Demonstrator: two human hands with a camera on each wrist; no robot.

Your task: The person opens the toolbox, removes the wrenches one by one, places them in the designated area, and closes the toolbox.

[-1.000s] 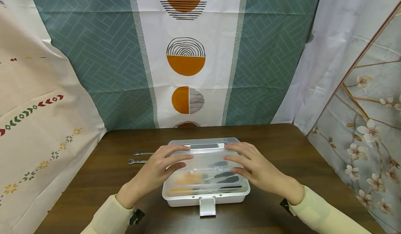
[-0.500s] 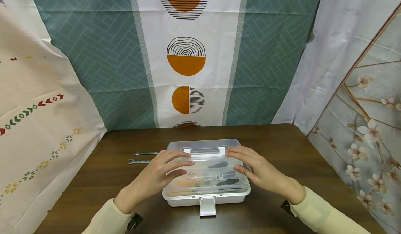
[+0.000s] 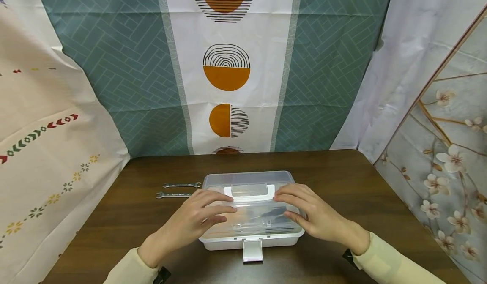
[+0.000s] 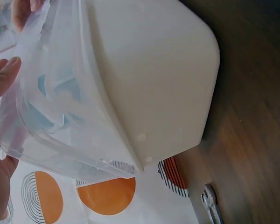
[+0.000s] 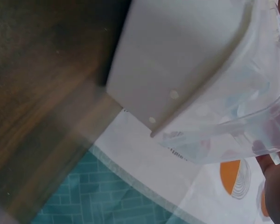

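While one plastic toolbox (image 3: 252,237) sits at table (image 3: 342,178) centre, the left hand (image 3: 194,220) and right hand (image 3: 310,212) rest spread, fingers nearly straight, on its clear lid (image 3: 249,178), gripping nothing. Two wrenches (image 3: 176,190) lie at ten o'clock.

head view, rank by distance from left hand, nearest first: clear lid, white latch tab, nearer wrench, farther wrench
1. clear lid: under the left hand, touching.
2. nearer wrench: just left of the fingers.
3. farther wrench: behind the nearer one. The white latch tab, at the box's front edge, is too close to call against this one.
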